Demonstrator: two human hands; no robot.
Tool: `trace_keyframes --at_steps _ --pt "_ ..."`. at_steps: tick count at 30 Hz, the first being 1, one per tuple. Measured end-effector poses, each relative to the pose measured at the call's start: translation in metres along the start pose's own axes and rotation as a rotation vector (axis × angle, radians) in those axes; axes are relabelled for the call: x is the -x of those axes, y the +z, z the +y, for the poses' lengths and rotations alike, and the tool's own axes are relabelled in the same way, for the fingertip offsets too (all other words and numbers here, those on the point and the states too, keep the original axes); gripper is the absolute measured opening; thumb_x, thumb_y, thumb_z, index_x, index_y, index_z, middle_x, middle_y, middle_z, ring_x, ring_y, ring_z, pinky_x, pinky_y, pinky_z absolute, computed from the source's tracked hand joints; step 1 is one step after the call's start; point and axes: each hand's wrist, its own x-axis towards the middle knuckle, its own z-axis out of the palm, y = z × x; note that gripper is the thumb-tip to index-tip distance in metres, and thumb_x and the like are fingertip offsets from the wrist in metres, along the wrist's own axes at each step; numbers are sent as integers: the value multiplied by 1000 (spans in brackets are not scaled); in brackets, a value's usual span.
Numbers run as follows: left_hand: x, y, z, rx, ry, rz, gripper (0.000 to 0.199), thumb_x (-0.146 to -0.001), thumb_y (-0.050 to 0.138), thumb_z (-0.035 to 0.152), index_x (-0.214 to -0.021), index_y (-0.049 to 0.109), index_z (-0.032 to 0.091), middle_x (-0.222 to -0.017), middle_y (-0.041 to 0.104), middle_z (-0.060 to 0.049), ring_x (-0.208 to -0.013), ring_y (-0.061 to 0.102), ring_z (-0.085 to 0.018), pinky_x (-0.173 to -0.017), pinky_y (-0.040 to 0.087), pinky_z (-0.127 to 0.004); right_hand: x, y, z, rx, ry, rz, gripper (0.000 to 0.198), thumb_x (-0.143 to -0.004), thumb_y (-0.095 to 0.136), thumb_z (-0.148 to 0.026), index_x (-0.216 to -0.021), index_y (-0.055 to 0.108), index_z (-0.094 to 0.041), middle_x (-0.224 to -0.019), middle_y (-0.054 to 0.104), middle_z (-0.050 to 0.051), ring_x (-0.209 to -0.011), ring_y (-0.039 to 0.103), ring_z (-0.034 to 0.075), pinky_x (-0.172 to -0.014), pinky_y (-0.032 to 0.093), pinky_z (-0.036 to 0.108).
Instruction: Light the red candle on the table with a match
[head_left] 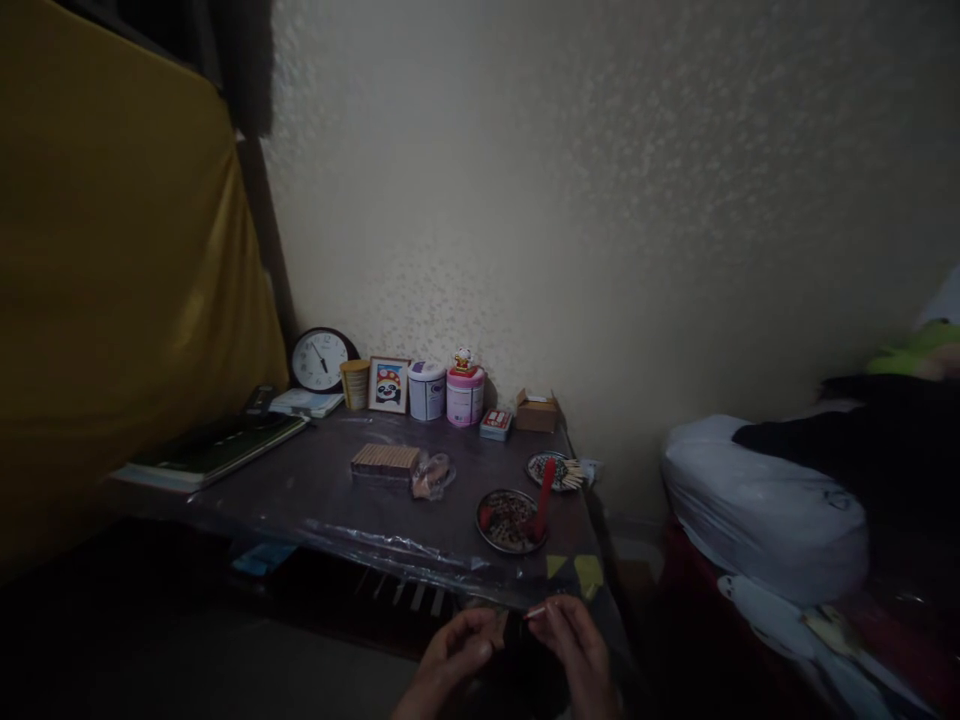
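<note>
Both hands are low in the view, close together at the near edge of the table. My left hand (pixel 448 662) is closed, its thumb and fingers pinched around something small and tan that is too dim to name. My right hand (pixel 576 650) is pinched too, with a thin small piece (pixel 536 612), pale and reddish, at its fingertips. A dark patch lies between the hands; I cannot tell what it is. Just beyond them on the table is a round metal plate (pixel 489 540) of small dark and light bits, with a red spoon-like tool (pixel 546 495) resting in it.
On the table (pixel 300 490) are a bundle of small sticks (pixel 385 460), a clear plastic bag (pixel 433 477) and a second plate (pixel 536 472). A clock (pixel 321 360), a framed picture (pixel 389 385), tubs (pixel 427 392) and a cardboard box (pixel 535 412) line the wall. White bundled cloth (pixel 757 500) lies right.
</note>
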Motion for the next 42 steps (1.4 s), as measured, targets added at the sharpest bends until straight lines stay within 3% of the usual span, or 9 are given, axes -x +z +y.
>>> trace_keyframes --at_steps 6,12,18,24,30,42 --pt "-5 5 2 45 10 -23 33 -62 79 34 -90 70 18 -88 74 -8 -86 66 -24 -85 43 -36 -5 -5 5 63 -96 68 44 -61 69 -62 -66 65 -19 -66 71 4 -65 68 21 -64 56 29" --pt "-11 11 -7 68 39 86 32 -59 81 35 -84 69 19 -82 73 -6 -79 65 -23 -79 43 -34 4 -3 6 228 -367 108 30 -77 61 -51 -74 66 -22 -71 73 4 -69 70 19 -67 56 24" --pt "-7 18 -4 -10 82 66 28 -61 79 34 -84 70 19 -75 71 -3 -79 63 -20 -80 42 -32 22 13 20 408 -630 224 24 -85 55 -45 -82 68 -25 -82 75 2 -77 71 16 -73 54 19" --pt "-2 15 -6 -47 62 88 26 -61 79 36 -80 71 19 -81 72 -4 -82 61 -19 -80 41 -31 22 7 24 558 -857 113 15 -88 54 -33 -89 67 -25 -85 75 2 -77 72 15 -70 56 18" --pt "3 14 -5 -75 45 158 31 -58 80 37 -83 72 20 -85 72 -4 -87 61 -22 -84 42 -33 26 11 28 509 -850 159 17 -89 52 -34 -88 66 -25 -84 74 4 -77 71 16 -70 56 21" --pt "9 12 -2 -93 43 137 28 -62 79 35 -84 72 20 -85 71 -4 -86 60 -21 -84 42 -32 27 10 26 563 -901 92 14 -90 50 -28 -94 64 -25 -85 74 3 -78 71 15 -72 56 20"
